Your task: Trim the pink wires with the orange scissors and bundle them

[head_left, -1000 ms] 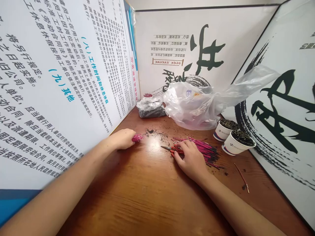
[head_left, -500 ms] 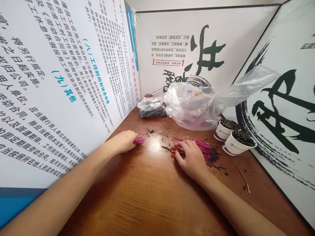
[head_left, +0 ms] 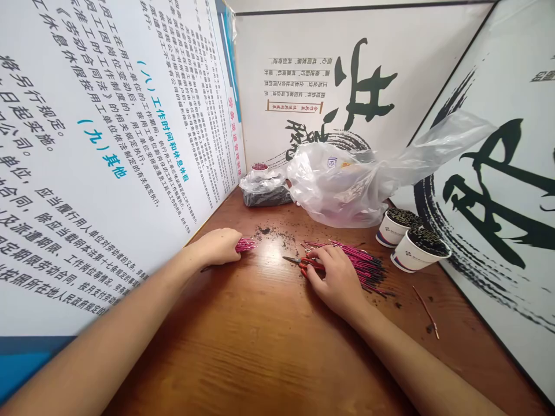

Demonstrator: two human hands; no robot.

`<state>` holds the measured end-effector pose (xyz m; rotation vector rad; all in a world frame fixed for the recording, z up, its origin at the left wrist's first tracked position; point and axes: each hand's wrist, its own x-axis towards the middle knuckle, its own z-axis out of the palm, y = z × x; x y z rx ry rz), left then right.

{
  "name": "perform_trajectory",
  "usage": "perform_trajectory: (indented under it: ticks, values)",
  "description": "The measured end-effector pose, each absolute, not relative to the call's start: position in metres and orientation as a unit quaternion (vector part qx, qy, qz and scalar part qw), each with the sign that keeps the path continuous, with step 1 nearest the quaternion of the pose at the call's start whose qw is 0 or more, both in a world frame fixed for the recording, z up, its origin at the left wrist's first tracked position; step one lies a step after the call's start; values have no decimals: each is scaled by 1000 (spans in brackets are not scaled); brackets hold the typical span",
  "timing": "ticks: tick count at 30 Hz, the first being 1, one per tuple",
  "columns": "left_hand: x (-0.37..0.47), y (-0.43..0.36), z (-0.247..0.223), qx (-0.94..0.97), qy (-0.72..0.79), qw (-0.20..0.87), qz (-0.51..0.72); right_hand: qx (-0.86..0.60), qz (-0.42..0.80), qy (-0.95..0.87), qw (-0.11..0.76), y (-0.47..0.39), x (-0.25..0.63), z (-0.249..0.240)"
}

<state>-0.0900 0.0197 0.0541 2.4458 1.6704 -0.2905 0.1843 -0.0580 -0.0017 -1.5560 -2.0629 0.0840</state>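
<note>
The left hand is closed around a bundle of pink sticks, whose light ends stick out past the fingers toward the middle of the desk. Compared with half a second ago, this hand sits slightly differently, and a dark sliver now shows beneath its heel on the wrist side.

The right hand stays where it was, palm down with fingers bent over the red handles of the scissors; I cannot tell how firmly it grips them. The blades point left, as before, toward the bundle but well apart from it. Under and beyond this hand, the pile of pink, dark-tipped sticks looks unchanged.

Two filled paper cups remain to the right of the pile, and a single reddish stick lies nearer the person. The clear plastic bag behind has not moved either.
</note>
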Motion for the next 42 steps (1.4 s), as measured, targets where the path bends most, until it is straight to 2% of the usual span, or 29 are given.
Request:
perform_trajectory:
  ticks: [4,9,12,17,26,42]
  values:
    - [-96,21,57,823,556,95,-61,-574,29,-768,282,-58,185,-3]
    - [-106,21,66,796,569,198,60,-559,26,-772,302,-57,185,-4]
    - [-110,20,66,792,565,215,80,-557,27,-771,308,-57,185,-4]
    - [-105,17,61,814,547,194,22,-554,27,-772,310,-57,184,-5]
    - [-90,13,54,818,568,71,-51,-555,38,-774,302,-57,185,-5]
    - [-77,8,51,826,556,67,-67,-551,41,-774,310,-57,184,-5]
